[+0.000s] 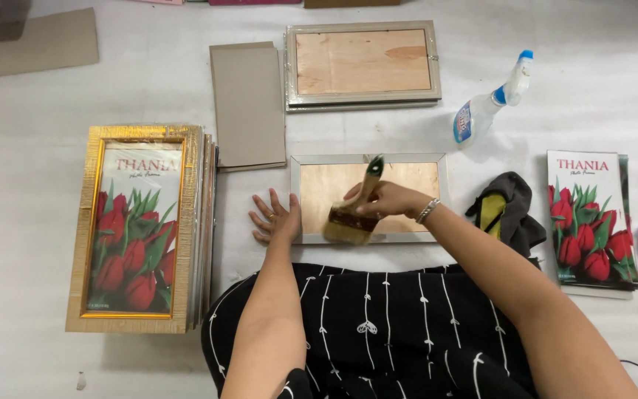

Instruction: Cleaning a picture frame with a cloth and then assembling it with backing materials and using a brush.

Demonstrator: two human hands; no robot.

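A silver picture frame (443, 193) lies face down in front of me, its brown wooden backing showing. My right hand (387, 199) grips a wide paintbrush (351, 222) with a green-tipped handle, bristles resting on the frame's lower left part. My left hand (275, 217) lies flat with fingers spread on the white surface, touching the frame's left edge.
A stack of gold frames (138, 229) with red tulip prints stands at the left. Grey cardboard sheets (248, 103) and another stack of face-down silver frames (362, 65) lie behind. A spray bottle (490, 103), a dark cloth (511, 207) and tulip prints (591, 219) are at the right.
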